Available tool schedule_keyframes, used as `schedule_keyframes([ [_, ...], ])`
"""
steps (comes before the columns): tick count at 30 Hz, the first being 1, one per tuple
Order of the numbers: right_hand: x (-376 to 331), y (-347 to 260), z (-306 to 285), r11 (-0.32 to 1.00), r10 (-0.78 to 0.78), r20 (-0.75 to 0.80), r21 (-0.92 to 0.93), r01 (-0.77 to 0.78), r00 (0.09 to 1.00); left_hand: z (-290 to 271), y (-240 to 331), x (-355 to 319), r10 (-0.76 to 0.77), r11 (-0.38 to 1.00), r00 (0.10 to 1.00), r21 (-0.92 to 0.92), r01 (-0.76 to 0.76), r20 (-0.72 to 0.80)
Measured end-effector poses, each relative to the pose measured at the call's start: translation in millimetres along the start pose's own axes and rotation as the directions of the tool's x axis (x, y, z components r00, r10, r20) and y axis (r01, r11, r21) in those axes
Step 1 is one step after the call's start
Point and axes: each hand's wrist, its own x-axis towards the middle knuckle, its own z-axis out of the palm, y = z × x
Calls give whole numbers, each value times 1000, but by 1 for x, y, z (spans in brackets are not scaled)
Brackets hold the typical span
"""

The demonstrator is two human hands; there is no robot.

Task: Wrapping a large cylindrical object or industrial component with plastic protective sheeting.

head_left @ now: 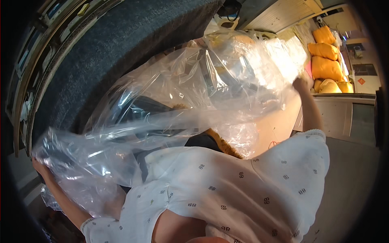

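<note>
Clear plastic sheet [182, 105] stretched betw. 2 hands, long axis running lower-left to upper-right across the view. Left hand [40, 166] closed on the lower-left corner, right hand [302, 84] closed on the upper-right edge, arm extended far out. Left end nearer the body. Sheet billowing over a dark object [150, 109] beneath, beside dark grey carpeted surface [121, 44]. Orange sacks [326, 60] well apart, upper right.

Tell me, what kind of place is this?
Probably a workshop or storeroom. Stuffed yellow sacks are piled by a wall, and both hands, left hand and right hand, spread a big clear plastic bag.
</note>
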Motion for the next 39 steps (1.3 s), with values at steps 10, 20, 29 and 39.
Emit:
schedule_keyframes([
  [10, 5, -180, -432, -169, 312, -892, 287, 943, 327, -62, -77, -46, -132, 991, 979, -35, 128, -158],
  [20, 117, -337, -446, 137, -247, -924, 264, 955, 291, -190, -158, -102, -495, 767, 868, 458, 450, -23],
  [29, 79, -310, -508, 216, -355, -638, 655, 724, 684, -24, 33, -66, -385, 888, 628, -85, 453, -676],
  [39, -308, -355, -346, -486, -871, -359, 733, 476, -336, -24, 23, -46, -501, 862, 521, -449, 234, -690],
])
